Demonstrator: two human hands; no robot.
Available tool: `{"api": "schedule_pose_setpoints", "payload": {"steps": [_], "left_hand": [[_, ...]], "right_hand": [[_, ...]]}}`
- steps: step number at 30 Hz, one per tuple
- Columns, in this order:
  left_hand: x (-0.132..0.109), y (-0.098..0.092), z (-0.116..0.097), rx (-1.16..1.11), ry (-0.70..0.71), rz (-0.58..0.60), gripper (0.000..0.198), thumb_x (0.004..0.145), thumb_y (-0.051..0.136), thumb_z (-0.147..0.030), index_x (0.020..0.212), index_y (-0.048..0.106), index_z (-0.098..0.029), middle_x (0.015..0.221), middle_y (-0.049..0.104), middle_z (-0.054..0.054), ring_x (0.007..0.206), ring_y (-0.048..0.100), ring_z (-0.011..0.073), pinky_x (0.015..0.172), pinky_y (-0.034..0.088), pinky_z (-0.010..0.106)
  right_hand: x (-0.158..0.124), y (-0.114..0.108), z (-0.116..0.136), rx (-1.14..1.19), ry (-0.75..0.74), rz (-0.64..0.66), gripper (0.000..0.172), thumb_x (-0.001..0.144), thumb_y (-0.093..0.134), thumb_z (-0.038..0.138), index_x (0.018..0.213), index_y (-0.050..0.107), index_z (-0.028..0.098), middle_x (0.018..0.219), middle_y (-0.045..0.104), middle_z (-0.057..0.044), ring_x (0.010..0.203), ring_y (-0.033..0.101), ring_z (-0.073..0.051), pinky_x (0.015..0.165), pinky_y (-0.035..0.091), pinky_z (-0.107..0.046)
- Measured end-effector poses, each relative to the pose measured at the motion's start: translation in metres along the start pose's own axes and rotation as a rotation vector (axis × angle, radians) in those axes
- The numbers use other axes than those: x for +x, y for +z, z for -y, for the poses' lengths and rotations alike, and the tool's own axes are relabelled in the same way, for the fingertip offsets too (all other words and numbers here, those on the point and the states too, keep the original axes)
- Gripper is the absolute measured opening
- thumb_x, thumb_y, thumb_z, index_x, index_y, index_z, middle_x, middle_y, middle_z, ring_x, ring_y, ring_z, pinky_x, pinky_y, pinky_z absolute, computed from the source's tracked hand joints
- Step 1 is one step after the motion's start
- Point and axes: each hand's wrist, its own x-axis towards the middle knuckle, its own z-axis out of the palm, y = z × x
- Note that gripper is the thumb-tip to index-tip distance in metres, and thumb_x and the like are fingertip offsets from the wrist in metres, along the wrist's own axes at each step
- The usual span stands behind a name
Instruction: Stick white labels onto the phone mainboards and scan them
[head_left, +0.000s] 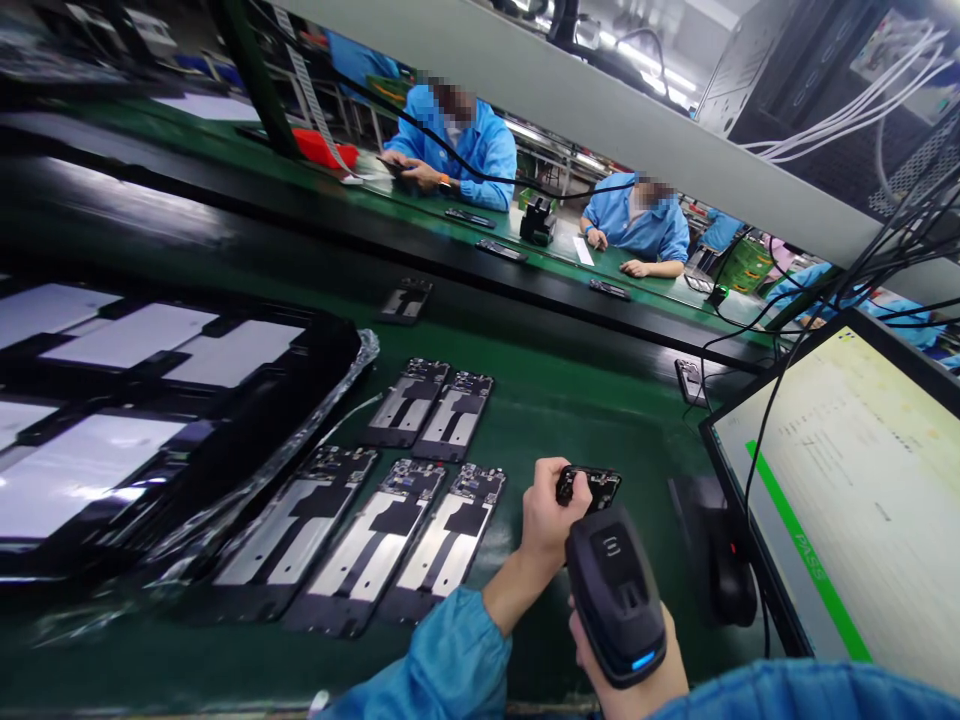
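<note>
My left hand [546, 505] is closed around the edge of an open phone body [600, 487], its thumb over the dark circuit board at the top. In my right hand [664, 665] is a black handheld barcode scanner [611, 580] with a blue light at its near end. The scanner hides the lower part of that phone body and most of my right fingers. To the left, several open phone bodies [375, 535] lie in two rows on the green bench [540, 410], silver plates facing up.
At left, a black tray [225, 410] wrapped in clear plastic has pale panels in its compartments. A monitor [840, 480] reading PASS and a black mouse [731, 585] stand at right. Cables hang beside the monitor. Beyond a dark rail [360, 245], people in blue coats sit working.
</note>
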Motion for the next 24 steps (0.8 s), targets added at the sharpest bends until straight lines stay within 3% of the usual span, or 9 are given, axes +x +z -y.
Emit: {"api": "schedule_pose_setpoints", "payload": {"steps": [2,4,9,16,20,24], "left_hand": [[-0.002,0.003,-0.006,0.03,-0.044,-0.045,0.019,0.079,0.056,-0.038,0.087,0.051,-0.022,0.058,0.059,-0.005,0.05,0.057,0.0118,0.051,0.042,0.021],[-0.003,0.006,-0.012,0.055,-0.076,-0.093,0.019,0.079,0.054,-0.039,0.086,0.052,-0.022,0.057,0.059,-0.004,0.05,0.056,0.0119,0.053,0.043,0.022],[-0.001,0.008,-0.016,0.089,-0.087,-0.128,0.019,0.077,0.053,-0.039,0.087,0.053,-0.023,0.06,0.06,-0.003,0.053,0.06,0.0137,0.055,0.043,0.023],[0.008,0.009,0.0,0.082,-0.09,-0.055,0.019,0.078,0.053,-0.041,0.088,0.053,-0.024,0.062,0.061,-0.002,0.054,0.058,0.0136,0.057,0.043,0.022],[0.01,0.01,-0.001,0.079,-0.109,-0.07,0.017,0.08,0.053,-0.039,0.09,0.053,-0.024,0.062,0.061,-0.003,0.056,0.059,0.0135,0.059,0.043,0.021],[0.007,0.01,-0.006,0.131,-0.135,-0.062,0.015,0.081,0.055,-0.035,0.092,0.055,-0.024,0.062,0.061,-0.003,0.057,0.059,0.0134,0.058,0.043,0.021]], "right_hand": [[0.001,0.007,0.014,-0.024,0.055,0.066,0.027,0.065,0.064,0.045,0.08,0.07,0.024,0.077,0.076,-0.007,0.076,0.07,-0.035,0.068,0.057,-0.042],[-0.001,0.014,0.029,-0.038,0.09,0.085,0.029,0.066,0.062,0.044,0.085,0.069,0.023,0.078,0.076,-0.006,0.079,0.07,-0.034,0.068,0.056,-0.039],[-0.009,0.022,0.053,0.01,0.0,0.022,0.032,0.066,0.059,0.04,0.09,0.07,0.023,0.077,0.074,-0.003,0.078,0.069,-0.032,0.067,0.054,-0.035],[-0.005,0.026,0.054,0.065,-0.027,0.005,0.027,0.068,0.06,0.044,0.083,0.068,0.023,0.074,0.073,-0.003,0.073,0.067,-0.03,0.066,0.053,-0.034],[-0.003,0.025,0.057,0.074,-0.014,0.01,0.031,0.07,0.057,0.048,0.081,0.068,0.021,0.075,0.072,-0.003,0.074,0.066,-0.029,0.068,0.052,-0.034],[-0.003,0.024,0.06,0.147,0.02,-0.028,0.036,0.062,0.058,0.046,0.084,0.069,0.02,0.077,0.075,-0.003,0.077,0.068,-0.029,0.067,0.053,-0.032]]}}
